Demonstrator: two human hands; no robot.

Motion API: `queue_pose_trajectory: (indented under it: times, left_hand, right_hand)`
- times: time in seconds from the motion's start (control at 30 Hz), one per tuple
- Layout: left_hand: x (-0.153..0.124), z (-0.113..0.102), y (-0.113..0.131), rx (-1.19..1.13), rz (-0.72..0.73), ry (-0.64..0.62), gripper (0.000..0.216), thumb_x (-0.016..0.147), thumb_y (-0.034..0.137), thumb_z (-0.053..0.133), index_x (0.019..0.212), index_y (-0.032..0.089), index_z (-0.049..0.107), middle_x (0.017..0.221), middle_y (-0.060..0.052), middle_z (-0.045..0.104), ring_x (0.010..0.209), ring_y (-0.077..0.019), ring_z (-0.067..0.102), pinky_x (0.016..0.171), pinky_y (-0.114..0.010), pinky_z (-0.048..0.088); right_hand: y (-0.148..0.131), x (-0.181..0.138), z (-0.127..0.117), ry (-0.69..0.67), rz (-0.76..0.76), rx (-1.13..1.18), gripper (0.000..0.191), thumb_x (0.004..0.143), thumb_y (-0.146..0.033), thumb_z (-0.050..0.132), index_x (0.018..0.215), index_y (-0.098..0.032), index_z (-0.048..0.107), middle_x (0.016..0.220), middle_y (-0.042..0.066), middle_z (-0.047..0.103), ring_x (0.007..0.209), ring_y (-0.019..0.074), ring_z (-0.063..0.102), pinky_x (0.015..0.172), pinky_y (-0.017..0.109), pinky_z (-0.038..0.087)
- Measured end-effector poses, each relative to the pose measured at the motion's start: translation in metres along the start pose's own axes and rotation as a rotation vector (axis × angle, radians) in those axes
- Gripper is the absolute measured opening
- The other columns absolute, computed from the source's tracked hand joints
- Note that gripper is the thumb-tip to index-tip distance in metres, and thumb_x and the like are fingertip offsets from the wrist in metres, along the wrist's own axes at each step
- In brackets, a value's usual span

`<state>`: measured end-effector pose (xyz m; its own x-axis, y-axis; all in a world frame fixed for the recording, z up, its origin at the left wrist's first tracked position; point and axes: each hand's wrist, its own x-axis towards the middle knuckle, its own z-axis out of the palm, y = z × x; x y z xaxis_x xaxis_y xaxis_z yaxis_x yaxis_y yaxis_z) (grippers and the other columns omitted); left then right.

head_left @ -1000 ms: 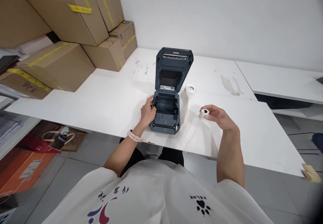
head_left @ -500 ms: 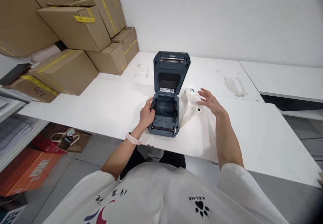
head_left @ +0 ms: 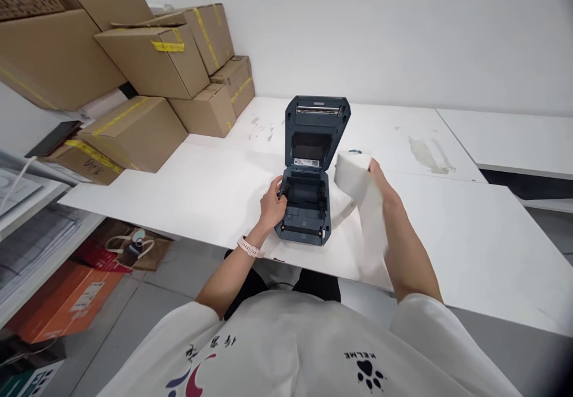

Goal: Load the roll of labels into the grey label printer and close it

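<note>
A dark blue-grey label printer (head_left: pixel 304 213) stands on the white table with its lid (head_left: pixel 317 131) swung up and its inner bay showing bare. My left hand (head_left: pixel 272 205) grips the printer's left wall, thumb over the rim. To the right of the printer, my right hand (head_left: pixel 381 181) holds a white roll of label paper (head_left: pixel 353 167) slightly above the table. A loose strip of paper (head_left: pixel 370 221) trails down from the roll beside my forearm. My right fingertips are mostly hidden behind the roll.
Taped cardboard boxes (head_left: pixel 152 57) are piled at the back left of the white table (head_left: pixel 215 173). A shelf (head_left: pixel 40 206) stands at the left, with an orange box (head_left: pixel 71 298) and a bag on the floor. The wall runs behind.
My right hand was open above the paper; now it has hold of the label roll and has lifted it. My left hand keeps its grip on the printer. The view has shifted slightly.
</note>
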<state>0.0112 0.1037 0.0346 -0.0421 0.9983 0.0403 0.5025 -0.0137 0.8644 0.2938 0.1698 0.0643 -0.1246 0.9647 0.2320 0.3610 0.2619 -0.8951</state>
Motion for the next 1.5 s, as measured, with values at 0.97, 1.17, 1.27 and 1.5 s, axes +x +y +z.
queue_pose_trajectory:
  times: [0.97,1.17,1.27,1.5]
  left_hand:
    - [0.002,0.006,-0.016,-0.119,0.027,-0.012,0.058,0.088,0.017,0.045,0.146,0.027,0.048,0.145,-0.005,0.063,0.137,-0.0232,0.057,0.113,-0.042,0.047]
    - [0.006,0.008,-0.018,-0.099,0.026,-0.007,0.056,0.089,0.019,0.045,0.145,0.027,0.050,0.147,-0.004,0.061,0.137,-0.0230,0.057,0.114,-0.040,0.047]
    - [0.007,0.007,-0.016,-0.138,0.013,-0.006,0.055,0.090,0.020,0.047,0.145,0.026,0.050,0.148,-0.005,0.061,0.138,-0.0235,0.055,0.115,-0.039,0.046]
    - [-0.051,0.003,-0.016,-0.385,-0.145,-0.154,0.088,0.088,0.059,0.065,0.160,0.030,0.024,0.168,-0.010,0.034,0.152,-0.0326,0.038,0.119,-0.045,0.042]
  right_hand:
    - [-0.061,-0.130,0.116,-0.287,-0.316,-0.689,0.046,0.103,-0.047,0.046,0.140,-0.023,0.061,0.154,0.008,0.056,0.146,0.0309,0.047,0.118,0.053,0.043]
    - [-0.062,-0.131,0.122,-0.256,-0.315,-0.745,0.048,0.104,-0.048,0.045,0.140,-0.020,0.059,0.156,0.009,0.053,0.148,0.0322,0.045,0.117,0.052,0.045]
    - [-0.060,-0.134,0.124,-0.260,-0.315,-0.723,0.048,0.103,-0.048,0.046,0.140,-0.020,0.058,0.156,0.009,0.052,0.149,0.0323,0.044,0.119,0.052,0.044]
    - [-0.054,-0.118,0.096,-0.001,-0.322,-0.203,0.042,0.099,-0.050,0.056,0.137,-0.032,0.059,0.155,0.007,0.054,0.143,0.0288,0.052,0.116,0.054,0.047]
